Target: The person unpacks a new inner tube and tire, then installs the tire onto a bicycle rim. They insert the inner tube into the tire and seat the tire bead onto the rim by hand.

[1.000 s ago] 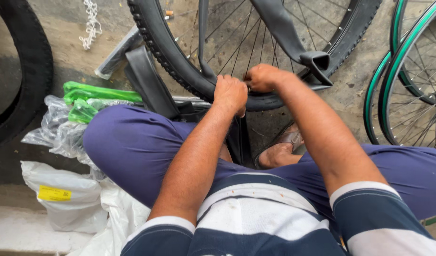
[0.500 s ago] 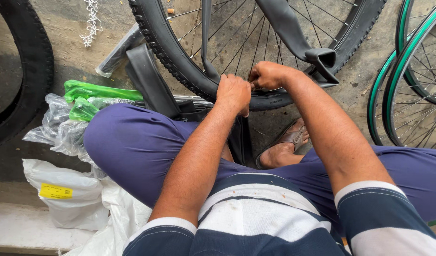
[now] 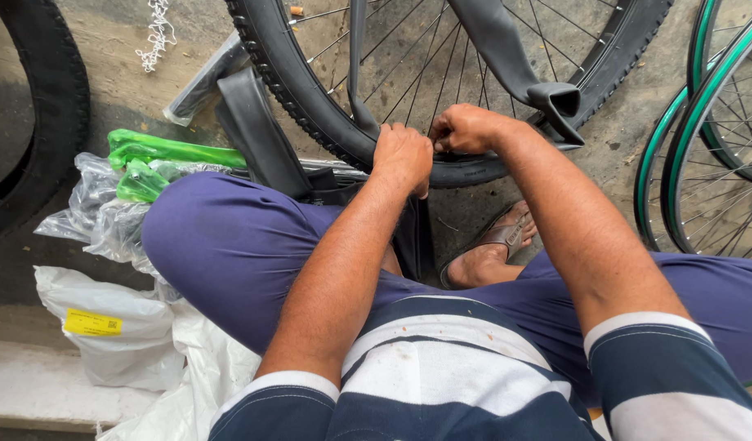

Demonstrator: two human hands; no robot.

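Rough grey concrete floor (image 3: 131, 90) fills the scene, stained and dusty, with a pale step edge at the near left. At the far left a black tyre (image 3: 53, 106) curves off the edge. Right of it, a white chain (image 3: 157, 33) lies on the concrete far off, and nearer sit green plastic pieces (image 3: 159, 151) on crumpled clear wrap, with white plastic bags (image 3: 118, 327) below, one bearing a yellow label. A flat black rubber strip (image 3: 261, 139) leans just beside the person's knee.

The person sits with legs in blue trousers (image 3: 229, 245) spread wide, both forearms reaching forward and converging on the near rim of the bicycle wheel (image 3: 310, 106), which stands upright at the centre far side. The left hand (image 3: 403, 155) is bent at the wrist, its fingers curled tight over the tyre edge, gripping it. Just beside it, almost touching, the right hand (image 3: 466, 128) is closed in a fist on the same tyre edge, knuckles up. A limp black inner tube (image 3: 506, 57) hangs down across the spokes behind the right hand, its end folded.

Between the legs, a foot in a brown sandal (image 3: 502, 237) rests on the floor. At the far right, two green-rimmed wheels (image 3: 702, 139) stand close, leaving little open floor there; the freest concrete lies between the wheel and the left tyre.
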